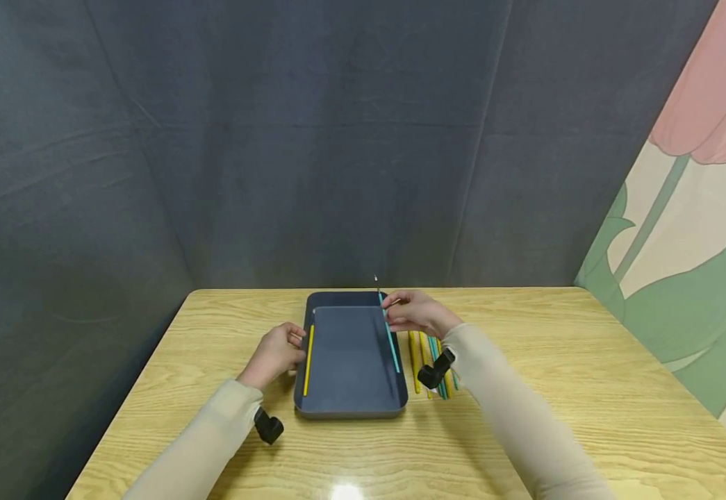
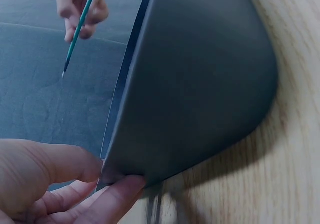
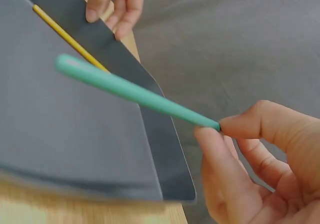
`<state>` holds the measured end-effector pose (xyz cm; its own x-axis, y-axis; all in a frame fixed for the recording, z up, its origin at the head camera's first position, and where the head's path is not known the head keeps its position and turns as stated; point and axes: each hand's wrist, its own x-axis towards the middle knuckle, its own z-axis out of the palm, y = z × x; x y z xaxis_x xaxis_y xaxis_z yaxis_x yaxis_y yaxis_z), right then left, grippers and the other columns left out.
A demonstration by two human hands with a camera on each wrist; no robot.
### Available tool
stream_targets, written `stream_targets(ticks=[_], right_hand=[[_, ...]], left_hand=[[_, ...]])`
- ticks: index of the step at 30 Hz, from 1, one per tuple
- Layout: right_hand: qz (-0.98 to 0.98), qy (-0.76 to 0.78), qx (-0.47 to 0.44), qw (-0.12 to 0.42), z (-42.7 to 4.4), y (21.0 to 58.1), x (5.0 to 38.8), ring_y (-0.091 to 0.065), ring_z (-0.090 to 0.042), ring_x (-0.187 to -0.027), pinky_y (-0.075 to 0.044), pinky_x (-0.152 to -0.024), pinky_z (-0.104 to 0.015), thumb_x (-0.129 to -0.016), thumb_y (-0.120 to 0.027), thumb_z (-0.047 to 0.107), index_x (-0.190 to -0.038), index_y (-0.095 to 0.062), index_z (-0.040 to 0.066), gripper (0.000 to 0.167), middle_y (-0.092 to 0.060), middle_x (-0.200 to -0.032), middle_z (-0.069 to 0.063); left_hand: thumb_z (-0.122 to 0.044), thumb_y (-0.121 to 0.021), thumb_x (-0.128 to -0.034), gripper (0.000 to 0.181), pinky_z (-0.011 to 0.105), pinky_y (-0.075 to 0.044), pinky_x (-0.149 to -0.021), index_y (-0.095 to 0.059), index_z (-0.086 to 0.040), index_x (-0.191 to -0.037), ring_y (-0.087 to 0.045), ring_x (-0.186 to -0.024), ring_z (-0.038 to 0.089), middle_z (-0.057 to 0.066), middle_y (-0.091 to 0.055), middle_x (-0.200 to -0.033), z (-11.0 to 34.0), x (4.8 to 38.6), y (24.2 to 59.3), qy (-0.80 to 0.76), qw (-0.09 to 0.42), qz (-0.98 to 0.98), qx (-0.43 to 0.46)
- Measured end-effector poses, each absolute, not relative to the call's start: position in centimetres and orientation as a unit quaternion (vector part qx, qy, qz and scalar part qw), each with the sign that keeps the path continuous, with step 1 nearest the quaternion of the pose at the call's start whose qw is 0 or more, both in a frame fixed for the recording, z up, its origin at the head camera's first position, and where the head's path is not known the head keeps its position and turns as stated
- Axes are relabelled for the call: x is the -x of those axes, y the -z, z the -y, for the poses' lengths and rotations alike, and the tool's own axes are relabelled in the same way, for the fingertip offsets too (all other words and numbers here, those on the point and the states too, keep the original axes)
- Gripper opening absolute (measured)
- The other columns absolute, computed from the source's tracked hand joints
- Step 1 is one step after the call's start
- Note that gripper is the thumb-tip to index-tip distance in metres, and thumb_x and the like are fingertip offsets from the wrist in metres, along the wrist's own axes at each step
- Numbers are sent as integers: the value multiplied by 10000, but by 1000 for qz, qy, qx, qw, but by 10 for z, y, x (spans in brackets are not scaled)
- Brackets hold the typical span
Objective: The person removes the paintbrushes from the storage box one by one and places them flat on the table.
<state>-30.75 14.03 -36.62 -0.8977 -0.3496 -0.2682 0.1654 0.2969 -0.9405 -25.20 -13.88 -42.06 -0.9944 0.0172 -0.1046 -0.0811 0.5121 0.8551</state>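
My right hand point(image 1: 414, 310) pinches a teal paintbrush point(image 3: 135, 92) between thumb and fingertips, near its tip end. The brush slants above the right side of a dark grey tray point(image 1: 350, 361), its thick handle end pointing toward me. In the left wrist view the brush's fine tip point(image 2: 64, 72) shows past the fingers. With thumb and fingers, my left hand point(image 1: 277, 355) pinches the tray's left rim point(image 2: 117, 124). Inside the tray, a yellow paintbrush point(image 1: 309, 361) lies lengthwise along the left wall.
Right of the tray, several yellow and teal brushes point(image 1: 415, 361) lie side by side on the wooden table point(image 1: 525, 389), partly covered by the right wrist's camera point(image 1: 435, 369). A dark curtain point(image 1: 312, 153) hangs behind the table; a flower-painted wall point(image 1: 700, 229) stands at right.
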Motion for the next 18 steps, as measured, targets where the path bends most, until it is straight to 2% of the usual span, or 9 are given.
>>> stream_targets(ticks=[10,18], right_hand=[[-771,598,64,212,-196,375,305,-614,-119,-791,-570,-852,-336,-920,-510,-13,-1227,-489,-51,311,-562,-945,-55],[-772,597,58,211,-233,391,303,-625,-118,-863,-572,-814,-272,-946,-487,5,-1280,-433,-92,352,-559,-1005,-81]], left_hand=[[110,-626,-765,390,286,-555,-572,-578,44,-1146,-603,-713,194,196,-597,-998,141,251,419,-493,49,-869,20],[113,-631,-773,384,283,-555,-575,-579,40,-1146,-600,-721,203,205,-588,-1019,140,250,419,-496,50,-866,25]])
